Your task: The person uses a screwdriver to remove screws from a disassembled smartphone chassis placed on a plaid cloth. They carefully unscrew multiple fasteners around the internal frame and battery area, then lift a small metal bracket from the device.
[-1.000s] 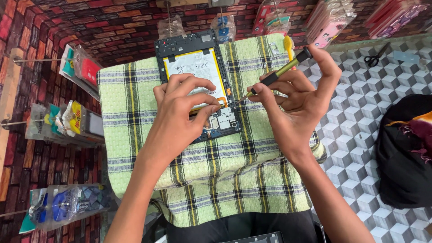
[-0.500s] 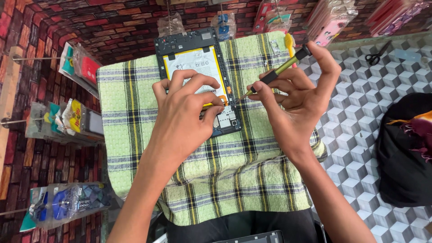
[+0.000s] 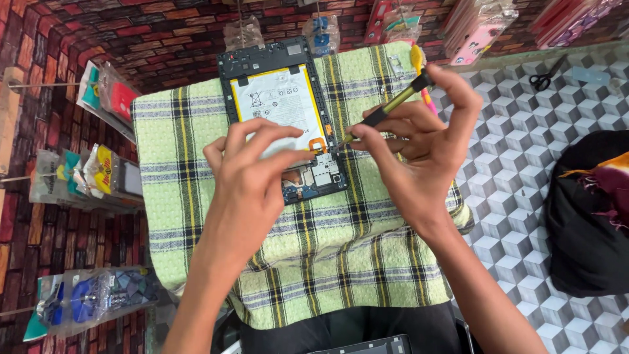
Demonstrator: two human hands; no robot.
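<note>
Green checked cloth under my opened tablet, my left hand fingers curled pressing its lower part, my right hand pinching a yellow-black screwdriver, tip at the tablet's edge.

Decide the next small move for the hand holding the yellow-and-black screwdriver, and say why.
Probably keep the right hand turning the yellow-and-black screwdriver in place: its tip sits at the right edge of the opened black tablet, beside the orange connector, while the left hand presses the tablet onto the green checked cloth.
</note>
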